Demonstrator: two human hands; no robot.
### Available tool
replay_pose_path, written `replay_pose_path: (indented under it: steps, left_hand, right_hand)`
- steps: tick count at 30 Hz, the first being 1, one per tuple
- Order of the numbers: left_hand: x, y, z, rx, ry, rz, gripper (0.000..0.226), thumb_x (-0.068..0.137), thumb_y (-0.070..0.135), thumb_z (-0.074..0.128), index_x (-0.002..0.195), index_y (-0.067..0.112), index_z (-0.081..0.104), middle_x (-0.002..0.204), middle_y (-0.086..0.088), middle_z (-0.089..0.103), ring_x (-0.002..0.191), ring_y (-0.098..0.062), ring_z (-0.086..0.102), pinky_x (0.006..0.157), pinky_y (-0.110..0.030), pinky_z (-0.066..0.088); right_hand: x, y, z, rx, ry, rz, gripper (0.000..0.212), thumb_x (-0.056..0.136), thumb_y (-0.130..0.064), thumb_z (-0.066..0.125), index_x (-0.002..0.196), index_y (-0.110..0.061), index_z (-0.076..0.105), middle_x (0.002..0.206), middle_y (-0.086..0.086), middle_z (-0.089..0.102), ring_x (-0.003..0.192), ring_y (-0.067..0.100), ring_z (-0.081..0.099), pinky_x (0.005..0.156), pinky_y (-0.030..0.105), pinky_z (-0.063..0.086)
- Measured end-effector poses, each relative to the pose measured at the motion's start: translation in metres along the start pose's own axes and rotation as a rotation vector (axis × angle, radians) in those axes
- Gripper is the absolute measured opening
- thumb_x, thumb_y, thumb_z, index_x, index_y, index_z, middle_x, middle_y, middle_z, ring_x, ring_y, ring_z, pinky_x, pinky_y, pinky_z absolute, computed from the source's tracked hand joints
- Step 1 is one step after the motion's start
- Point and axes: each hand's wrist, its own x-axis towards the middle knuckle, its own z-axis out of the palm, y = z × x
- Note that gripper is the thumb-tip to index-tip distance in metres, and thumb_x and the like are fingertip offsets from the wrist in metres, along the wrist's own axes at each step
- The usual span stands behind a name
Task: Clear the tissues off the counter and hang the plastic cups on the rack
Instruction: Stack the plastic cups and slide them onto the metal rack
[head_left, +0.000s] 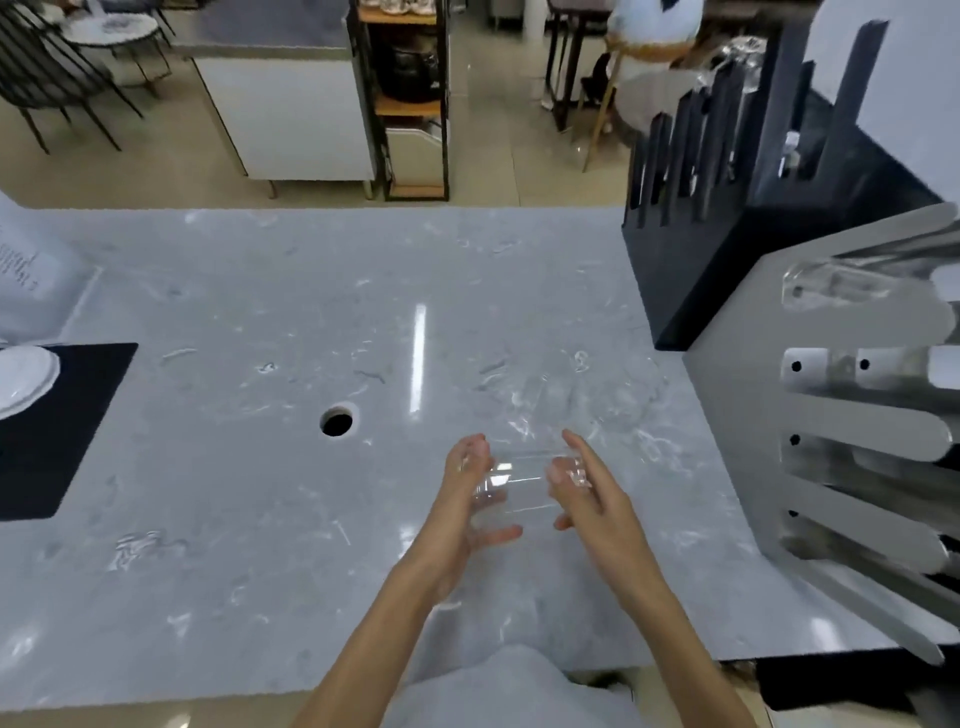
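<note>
A: From the head view, where is the plastic cup (522, 480)?

B: Above the grey marble counter (260, 493), lifted between both hands, just in front of the person's body. It lies on its side, its long axis running left to right.

A: Which end is the mouth?

B: Hard to say. The cup is clear and the counter's veins show straight through it, so its outline half dissolves. I cannot tell rim from base.

A: How do the hands hold it?

B: The left hand (470, 499) cups one end, fingers curled up around it, thumb stretched underneath toward the right. The right hand (584, 488) presses the other end with its fingers extended forward and the thumb tucked below. Both forearms rise from the bottom edge, converging.

A: Anything else unclear?

B: Past the hands, more clear cups (587, 395) rest on the counter, barely readable. At the right stands the silver rack (862, 436), its prongs cut by the frame edge; another clear cup (831, 286) sits on its top prong. A black slotted stand (727, 208) is behind it, and a round hole (336, 421) is in the counter to the left.
</note>
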Motion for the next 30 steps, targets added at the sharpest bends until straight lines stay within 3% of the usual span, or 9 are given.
replay_pose_path:
  steps: [3,5,7,10,13,17,21,26,30]
  left_hand:
    - [0.016,0.012,0.001,-0.022,0.05,0.035,0.045,0.086,0.06,0.056,0.125,0.037,0.06,0.134,-0.005,0.059,0.12,-0.035,0.063,0.072,-0.034,0.063]
    - [0.028,0.016,-0.005,-0.032,0.064,0.056,0.042,0.092,0.054,0.056,0.128,0.033,0.058,0.132,-0.007,0.059,0.115,-0.034,0.065,0.075,-0.038,0.061]
    - [0.039,0.018,-0.011,-0.042,0.076,0.067,0.038,0.098,0.048,0.053,0.131,0.03,0.056,0.13,-0.009,0.058,0.107,-0.03,0.064,0.078,-0.041,0.06]
    - [0.048,0.022,-0.019,-0.066,0.081,0.062,0.038,0.098,0.046,0.053,0.131,0.028,0.056,0.125,-0.008,0.058,0.101,-0.028,0.062,0.076,-0.04,0.059]
    - [0.048,0.022,-0.028,-0.063,0.115,0.073,0.049,0.085,0.053,0.057,0.129,0.03,0.056,0.121,-0.004,0.059,0.101,-0.027,0.063,0.072,-0.037,0.06]
    - [0.045,0.02,-0.044,-0.072,0.18,0.089,0.055,0.081,0.055,0.058,0.129,0.03,0.056,0.125,-0.005,0.059,0.103,-0.027,0.063,0.079,-0.043,0.061]
    - [0.043,0.021,-0.049,-0.068,0.169,0.064,0.063,0.073,0.06,0.065,0.128,0.03,0.057,0.131,-0.01,0.056,0.117,-0.035,0.062,0.091,-0.054,0.059]
    - [0.039,0.013,-0.01,-0.005,0.0,0.026,0.047,0.084,0.066,0.054,0.122,0.038,0.058,0.132,-0.007,0.056,0.121,-0.031,0.061,0.082,-0.05,0.063]
    - [0.035,0.016,-0.016,-0.086,0.103,0.032,0.048,0.085,0.059,0.058,0.126,0.034,0.057,0.127,-0.007,0.059,0.115,-0.033,0.064,0.069,-0.039,0.062]
  right_hand:
    - [0.011,-0.006,-0.017,-0.192,-0.015,-0.026,0.065,0.076,-0.079,0.051,0.137,-0.058,0.046,0.135,-0.027,0.054,0.12,-0.004,0.055,0.102,0.023,0.046]
    - [0.024,-0.004,-0.031,-0.427,0.134,-0.151,0.065,0.079,-0.081,0.048,0.136,-0.05,0.051,0.133,-0.039,0.049,0.128,-0.013,0.041,0.105,0.016,0.035]
    - [0.04,0.01,-0.044,-0.688,0.24,-0.184,0.06,0.086,-0.068,0.054,0.14,-0.041,0.05,0.142,-0.028,0.048,0.136,-0.001,0.038,0.112,0.026,0.034]
    - [0.053,0.041,-0.049,-0.984,0.127,0.072,0.069,0.093,-0.049,0.06,0.154,-0.037,0.028,0.164,-0.005,0.024,0.149,0.027,0.025,0.116,0.042,0.032]
    - [0.047,0.068,-0.053,-0.795,0.183,0.001,0.075,0.089,-0.027,0.072,0.151,-0.038,0.031,0.158,-0.001,0.029,0.135,0.024,0.047,0.101,0.038,0.048]
    - [0.037,0.058,-0.078,-0.231,0.41,0.082,0.067,0.082,-0.029,0.08,0.131,-0.06,0.045,0.141,-0.006,0.046,0.107,0.013,0.065,0.092,0.038,0.056]
    - [0.023,0.031,-0.089,0.195,0.282,0.082,0.061,0.076,-0.035,0.079,0.13,-0.051,0.056,0.137,0.004,0.054,0.101,0.026,0.074,0.079,0.037,0.063]
    - [0.027,0.002,-0.025,0.178,0.03,0.036,0.063,0.076,-0.026,0.082,0.13,-0.049,0.057,0.134,-0.004,0.056,0.094,0.022,0.075,0.077,0.031,0.062]
    - [0.05,-0.024,-0.002,-0.017,-0.204,0.036,0.06,0.089,-0.035,0.072,0.138,-0.055,0.045,0.14,-0.023,0.049,0.114,0.003,0.065,0.094,0.02,0.054]
